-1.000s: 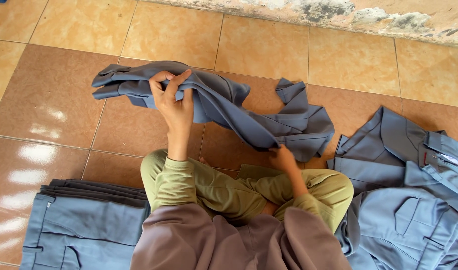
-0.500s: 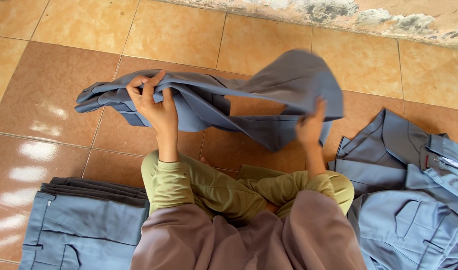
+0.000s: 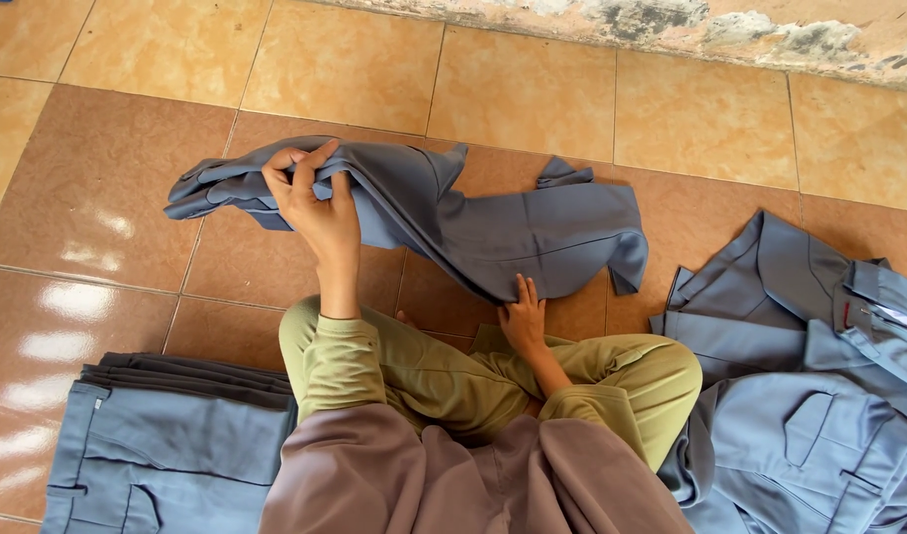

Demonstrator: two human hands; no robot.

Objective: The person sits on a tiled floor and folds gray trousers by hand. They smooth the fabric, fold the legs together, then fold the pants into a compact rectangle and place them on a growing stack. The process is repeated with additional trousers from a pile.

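Observation:
I sit cross-legged on a tiled floor with a grey-blue garment spread in front of my knees. My left hand grips its bunched left end, lifted slightly off the tiles. My right hand lies flat with fingers apart, pressing the garment's near edge onto the floor. The cloth is doubled over itself and lies rumpled toward the right.
A neat stack of folded grey-blue garments lies at my left knee. A loose heap of similar garments lies on my right. A rough wall base runs along the far edge of the orange-brown tiles.
My right hand swung the garment's right end up and over, then laid it down and now presses the near edge. My left hand kept its grip and shifted a little.

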